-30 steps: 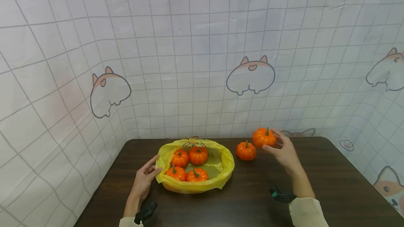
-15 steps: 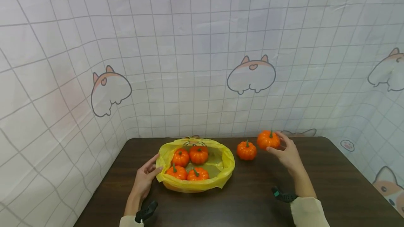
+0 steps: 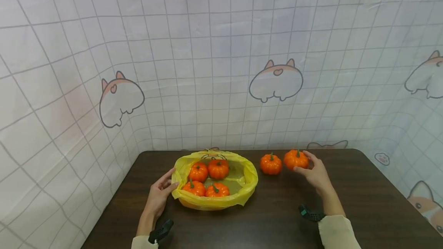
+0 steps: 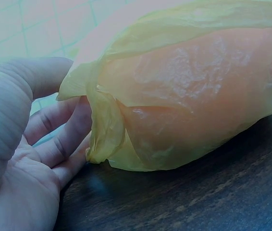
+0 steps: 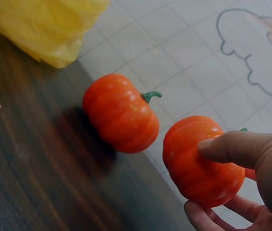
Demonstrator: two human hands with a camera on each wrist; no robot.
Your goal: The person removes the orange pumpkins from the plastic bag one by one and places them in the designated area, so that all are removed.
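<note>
A yellow plastic bag (image 3: 225,203) lies open-mouthed left of centre in the head view, with several small orange pumpkins (image 3: 218,169) inside it. My left hand (image 3: 158,196) pinches the bag's left edge between thumb and fingers; its fingertips are partly hidden behind the plastic in the left wrist view. Right of the bag, my right hand (image 3: 317,174) holds another small pumpkin (image 3: 295,159) by its side, the thumb across it and the fingers behind and below. Just left of that one, a second pumpkin (image 3: 271,164) with a green stem sits on the table.
The dark wood table (image 3: 270,218) ends at a white gridded cloth backdrop (image 3: 221,68) printed with cartoon dogs. A dark band (image 3: 160,231) is on the left wrist, and another dark band (image 3: 311,214) is on the right wrist.
My right hand has moved slightly right and down with its pumpkin, bringing it level with the loose one on the table. The left hand stays at the bag's edge.
</note>
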